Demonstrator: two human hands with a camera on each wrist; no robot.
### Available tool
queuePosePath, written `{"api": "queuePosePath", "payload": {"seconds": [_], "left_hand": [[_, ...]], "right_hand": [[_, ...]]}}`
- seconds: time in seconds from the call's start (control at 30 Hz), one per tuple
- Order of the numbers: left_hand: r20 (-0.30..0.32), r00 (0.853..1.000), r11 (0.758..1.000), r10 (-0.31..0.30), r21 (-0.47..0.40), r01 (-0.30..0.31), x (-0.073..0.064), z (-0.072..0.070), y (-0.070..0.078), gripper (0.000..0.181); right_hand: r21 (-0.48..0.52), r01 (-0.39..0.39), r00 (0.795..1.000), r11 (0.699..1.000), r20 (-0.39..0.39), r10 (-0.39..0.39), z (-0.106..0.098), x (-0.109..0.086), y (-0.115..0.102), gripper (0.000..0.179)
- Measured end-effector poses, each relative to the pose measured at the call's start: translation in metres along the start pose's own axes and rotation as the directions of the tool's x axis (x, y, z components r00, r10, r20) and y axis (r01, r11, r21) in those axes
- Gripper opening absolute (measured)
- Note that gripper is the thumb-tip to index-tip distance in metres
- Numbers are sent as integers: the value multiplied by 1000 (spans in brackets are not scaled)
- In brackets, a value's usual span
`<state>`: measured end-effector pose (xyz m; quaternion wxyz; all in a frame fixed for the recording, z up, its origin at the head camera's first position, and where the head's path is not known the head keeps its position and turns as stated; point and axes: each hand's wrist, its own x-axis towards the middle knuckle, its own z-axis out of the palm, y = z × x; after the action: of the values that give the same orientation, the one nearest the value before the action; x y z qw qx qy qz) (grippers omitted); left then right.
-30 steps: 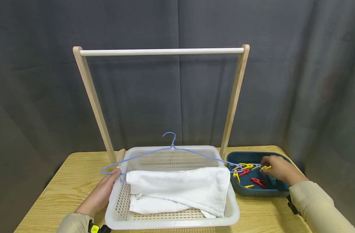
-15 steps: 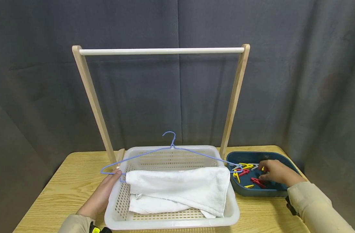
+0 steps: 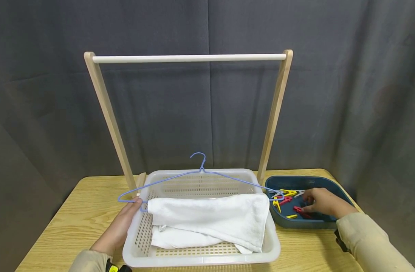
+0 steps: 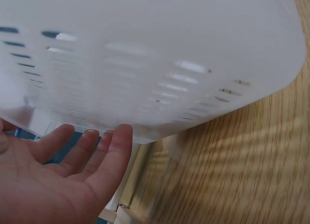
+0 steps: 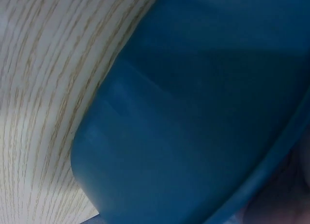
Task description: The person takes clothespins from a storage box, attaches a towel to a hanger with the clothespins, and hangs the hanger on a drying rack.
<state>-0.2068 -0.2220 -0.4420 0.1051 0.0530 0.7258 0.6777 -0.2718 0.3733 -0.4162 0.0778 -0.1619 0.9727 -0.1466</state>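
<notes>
White towel point(image 3: 207, 219) lies low in my head view, inside the white basket point(image 3: 200, 260), whose front rim is the nearest part of it to me. Its top edge is folded over the lower bar of the blue hanger point(image 3: 173, 178), and more white cloth shows beneath it. At the basket's left side I have the left hand point(image 3: 123, 224), fingers loosely extended, their tips by the hanger's left end; the left wrist feed shows them against the basket wall, with no grasp that I can see.

Over on the right, the right hand point(image 3: 324, 202) reaches down into the blue tray point(image 3: 302, 224), thumb and fingers at a red clothespin point(image 3: 297, 209). My right wrist feed is mostly blue tray wall, so I can't tell whether the clothespin is pinched or merely touched. Yellow clothespins point(image 3: 290, 193), another red one and some grey lie to the left of that hand, and the hanger's right end crosses the tray's edge.

Behind the basket, the wooden rack point(image 3: 188, 59) stands upright on the table point(image 3: 78, 211), its white bar spanning two posts. Farthest off, I see a dark grey curtain point(image 3: 153, 113).
</notes>
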Motion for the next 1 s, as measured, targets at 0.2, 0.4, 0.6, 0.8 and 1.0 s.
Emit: {"api": "queuePosePath", "payload": {"seconds": [0.2,0.4,0.6,0.8,1.0], "left_hand": [[-10,1000,1000,21,-22,-21,0,1,-1,60],[-34,999,1000,24,-16,-24,-1,2,-1,61],[-35,999,1000,8,0,-8,0,3,-2,64],[-32,999,999,33,19,-33,0,3,-4,62],[-37,998,998,58,36,-57,0,3,-3,61]], "right_hand": [[-25,45,998,999,43,-44,2,2,4,24],[-27,99,994,995,51,-97,5,1,8,26],[-32,111,992,993,62,-109,8,0,13,25],[-32,99,993,995,72,-96,9,2,14,25],[-34,134,989,990,66,-132,10,4,16,25]]}}
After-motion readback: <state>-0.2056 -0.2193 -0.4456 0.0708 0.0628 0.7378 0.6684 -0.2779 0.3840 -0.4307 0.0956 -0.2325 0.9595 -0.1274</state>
